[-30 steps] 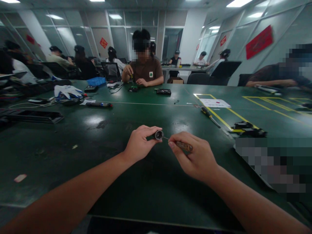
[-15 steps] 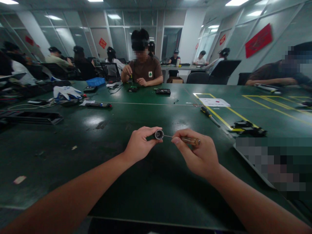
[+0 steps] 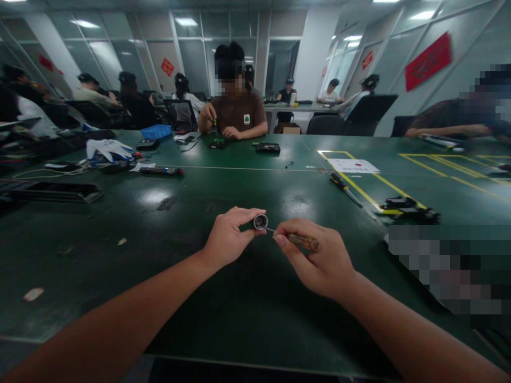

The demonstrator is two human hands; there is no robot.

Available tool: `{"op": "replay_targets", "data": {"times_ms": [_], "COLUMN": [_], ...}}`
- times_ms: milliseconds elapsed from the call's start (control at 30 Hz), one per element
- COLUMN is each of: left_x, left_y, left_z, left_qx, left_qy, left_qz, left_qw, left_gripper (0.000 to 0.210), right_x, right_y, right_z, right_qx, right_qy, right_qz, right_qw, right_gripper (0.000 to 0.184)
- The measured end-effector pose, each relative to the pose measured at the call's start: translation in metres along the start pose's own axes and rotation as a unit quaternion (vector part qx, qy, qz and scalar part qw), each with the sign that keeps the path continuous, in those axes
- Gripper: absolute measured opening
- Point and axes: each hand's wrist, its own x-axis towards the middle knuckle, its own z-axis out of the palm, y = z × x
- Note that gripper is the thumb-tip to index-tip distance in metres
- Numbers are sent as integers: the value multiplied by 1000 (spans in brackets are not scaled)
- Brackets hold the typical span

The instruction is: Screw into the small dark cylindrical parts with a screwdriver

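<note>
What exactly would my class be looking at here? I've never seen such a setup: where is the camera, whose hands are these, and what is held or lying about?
There is no machine here: a person works with two bare hands, seen by a camera worn on that person's head, looking forward and down. The left hand grips a small round part, its open end facing the camera. The right hand holds a thin-shafted tool pointing towards it; whether its tip touches is too small to tell. On the green table lie a yellow-and-black screwdriver, a white sheet and, farther left, white gloves. A co-worker sits opposite.
</note>
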Motion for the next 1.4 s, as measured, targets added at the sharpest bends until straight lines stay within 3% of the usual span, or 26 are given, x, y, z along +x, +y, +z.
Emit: {"op": "replay_targets", "data": {"times_ms": [367,667,867,1133,1400], "left_x": [-1,-2,-3,-4,-4], "left_y": [-3,-4,-8,-5,-5], "left_z": [3,4,6,7,7], "left_qx": [-12,-19,-52,-89,-53], "left_qy": [-7,-15,-14,-22,-16], "left_qz": [-3,1,-30,-38,-33], "left_qw": [1000,1000,998,995,998], "left_gripper": [29,30,37,39,37], "right_x": [0,0,-1,0,-1], "right_y": [1,0,-1,-1,1], "right_z": [1,0,-3,2,3], "right_qx": [-17,-9,-27,-51,-51], "right_qy": [24,-3,43,20,24], "right_qz": [9,10,14,-2,15], "right_qw": [1000,1000,999,998,998], "right_gripper": [7,8,7,8,8]}}
